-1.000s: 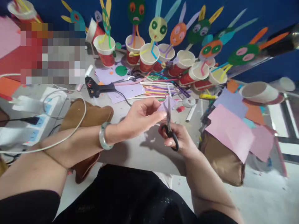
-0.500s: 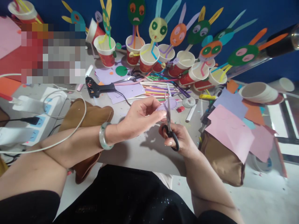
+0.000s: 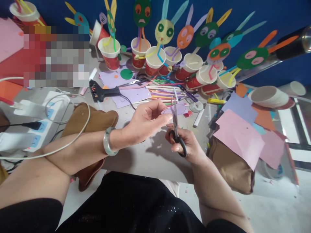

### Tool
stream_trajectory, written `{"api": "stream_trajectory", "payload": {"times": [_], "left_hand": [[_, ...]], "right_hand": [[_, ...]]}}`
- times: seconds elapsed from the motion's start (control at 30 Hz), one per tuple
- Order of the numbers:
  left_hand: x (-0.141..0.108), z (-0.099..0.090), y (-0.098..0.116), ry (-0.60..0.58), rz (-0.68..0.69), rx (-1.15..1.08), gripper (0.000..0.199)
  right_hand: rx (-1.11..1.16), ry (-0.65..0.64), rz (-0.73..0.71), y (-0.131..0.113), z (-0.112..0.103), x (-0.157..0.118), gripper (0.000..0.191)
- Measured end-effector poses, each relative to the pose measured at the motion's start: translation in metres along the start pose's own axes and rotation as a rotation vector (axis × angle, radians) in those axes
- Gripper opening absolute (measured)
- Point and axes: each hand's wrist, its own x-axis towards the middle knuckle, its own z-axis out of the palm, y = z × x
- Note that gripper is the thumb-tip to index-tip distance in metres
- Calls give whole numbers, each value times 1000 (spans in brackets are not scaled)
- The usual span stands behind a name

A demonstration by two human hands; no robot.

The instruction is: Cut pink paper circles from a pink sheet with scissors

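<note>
Near the middle, my left hand (image 3: 148,121) pinches a small piece of purple paper (image 3: 179,109) between thumb and fingers. A round outline shows on that paper. My right hand (image 3: 187,144) is closed round the black handles of the scissors (image 3: 175,121), whose blades point up and away, slightly parted, at the paper beside my left fingertips. Just beyond both hands lies a pile of coloured sticks (image 3: 160,92) on the table.
Red cups (image 3: 155,61) with paper rabbit faces stand along the back. A black glue gun (image 3: 104,92) lies left of the sticks. A power strip (image 3: 46,119) with cables sits at left. Pink paper (image 3: 239,136) covers a brown bag (image 3: 230,165) at right.
The scissor blades have parted slightly at the purple paper, which has shifted a little in my left fingers. Both hands are otherwise almost where they were.
</note>
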Motion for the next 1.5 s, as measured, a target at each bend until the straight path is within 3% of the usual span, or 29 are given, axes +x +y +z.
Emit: {"api": "stream_trajectory", "payload": {"times": [1.23,1.33,1.5], "left_hand": [[5,-7,-4,-17,-30,113,20],[6,-6,-9,-18,-67,50,27],[13,4,-18,19,-123,-15,55]], "right_hand": [[34,-46,76,7,-1,6,67],[91,-26,78,13,0,7,67],[140,85,30,19,2,9,67]]}}
